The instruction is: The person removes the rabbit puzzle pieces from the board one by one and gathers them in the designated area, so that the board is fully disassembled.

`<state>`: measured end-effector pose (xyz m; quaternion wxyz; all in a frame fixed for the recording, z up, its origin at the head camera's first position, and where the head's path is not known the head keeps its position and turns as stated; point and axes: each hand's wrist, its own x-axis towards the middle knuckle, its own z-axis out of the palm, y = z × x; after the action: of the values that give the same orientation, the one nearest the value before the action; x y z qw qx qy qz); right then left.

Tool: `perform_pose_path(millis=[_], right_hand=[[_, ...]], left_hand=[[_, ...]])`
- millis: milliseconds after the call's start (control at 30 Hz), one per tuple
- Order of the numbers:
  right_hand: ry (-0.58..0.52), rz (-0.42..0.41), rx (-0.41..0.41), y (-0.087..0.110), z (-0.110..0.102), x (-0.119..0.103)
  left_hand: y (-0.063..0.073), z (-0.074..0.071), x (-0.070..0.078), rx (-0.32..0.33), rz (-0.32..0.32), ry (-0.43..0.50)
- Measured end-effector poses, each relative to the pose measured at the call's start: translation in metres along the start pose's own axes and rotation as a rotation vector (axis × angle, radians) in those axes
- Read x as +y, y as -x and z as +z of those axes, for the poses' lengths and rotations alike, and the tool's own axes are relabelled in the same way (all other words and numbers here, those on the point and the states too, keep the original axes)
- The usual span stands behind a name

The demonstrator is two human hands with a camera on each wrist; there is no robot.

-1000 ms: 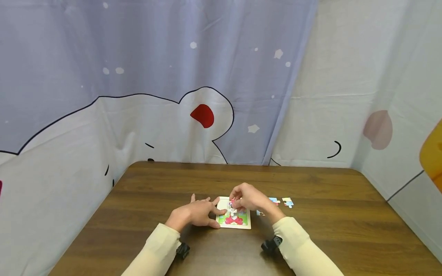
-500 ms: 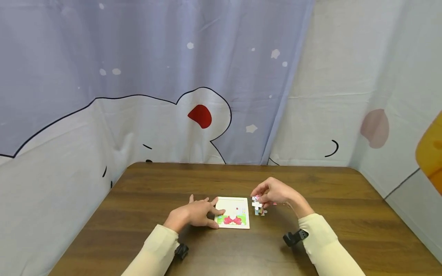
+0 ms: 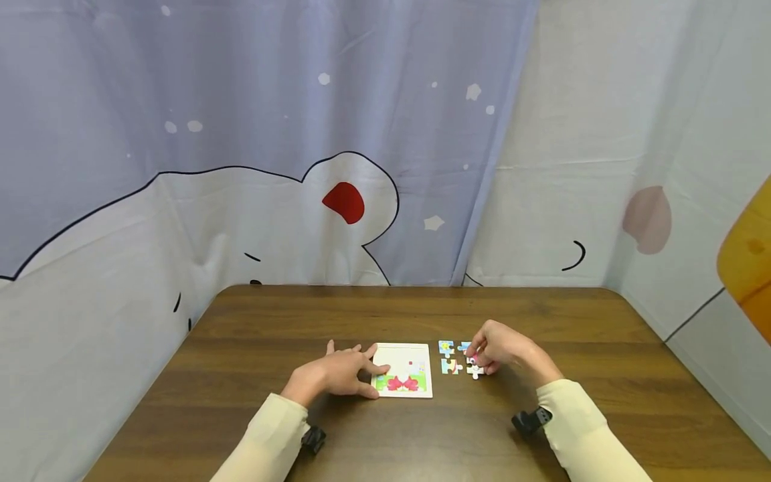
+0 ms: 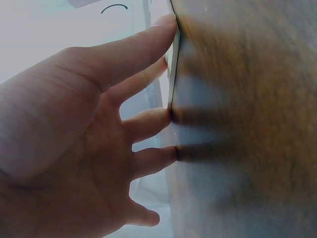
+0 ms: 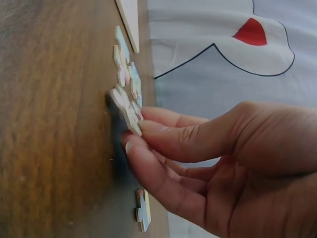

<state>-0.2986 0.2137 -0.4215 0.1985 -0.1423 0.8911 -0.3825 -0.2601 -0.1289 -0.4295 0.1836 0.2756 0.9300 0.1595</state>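
Note:
A square puzzle board (image 3: 400, 356) with a pale frame lies on the table; green and red picture parts show along its near side, bare white beyond. My left hand (image 3: 336, 372), fingers spread, rests at the board's left edge, the index finger reaching over it. In the left wrist view the thumb (image 4: 148, 42) touches the board's edge. To the board's right, my right hand (image 3: 504, 345) pinches a white and pink puzzle piece (image 3: 475, 370) between thumb and fingers. The right wrist view shows this piece (image 5: 128, 110) tilted close over the table, its shadow beneath.
Two puzzle pieces, a blue and yellow one (image 3: 446, 347) and a paler one (image 3: 450, 366), lie between board and right hand. A blue piece (image 3: 464, 346) is partly hidden by the fingers. Another piece (image 5: 143, 210) lies beyond the hand. A printed curtain (image 3: 361, 254) hangs behind the table.
My right hand has lifted the white and pink piece off the board and carried it right, down to the loose pieces. My left hand stays at the board. The head view has shifted slightly.

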Motion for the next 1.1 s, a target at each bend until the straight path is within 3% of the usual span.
perform_pose_path(millis=[433,700,1100], right_hand=[[0.026,0.011,-0.020,0.001,0.005,-0.001],[0.141,0.042,0.052,0.002,0.009,-0.009],[0.217,-0.002,0.128,-0.002,0.013,-0.007]], left_hand=[[-0.001,0.002,-0.003,0.001,0.001,-0.010],[-0.003,0.002,-0.004,0.003,0.004,-0.012],[-0.001,0.002,-0.002,0.004,-0.003,-0.007]])
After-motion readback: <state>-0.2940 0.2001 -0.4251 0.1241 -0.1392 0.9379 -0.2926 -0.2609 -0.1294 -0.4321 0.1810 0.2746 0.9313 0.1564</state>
